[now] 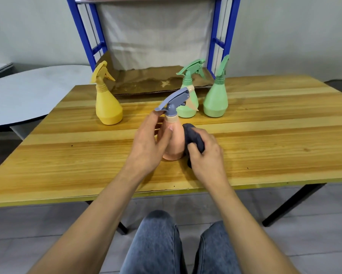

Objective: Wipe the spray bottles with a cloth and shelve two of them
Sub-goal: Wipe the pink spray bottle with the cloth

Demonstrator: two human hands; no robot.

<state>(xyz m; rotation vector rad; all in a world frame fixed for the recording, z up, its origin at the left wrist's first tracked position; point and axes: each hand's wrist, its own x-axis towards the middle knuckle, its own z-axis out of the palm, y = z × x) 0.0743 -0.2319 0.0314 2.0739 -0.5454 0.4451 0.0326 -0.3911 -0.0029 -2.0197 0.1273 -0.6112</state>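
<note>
the yellow bottle waits at the table's far left, the left hand grips the peach bottle mid-table, the right hand bunches the grey cloth against it, two green bottles stand behind, none looks shelved yet on the blue rack.

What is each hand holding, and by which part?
The left hand grips the peach spray bottle around its upper body, just below the neck. The right hand holds a bunched dark grey cloth, pressed against the bottle's side.
</note>
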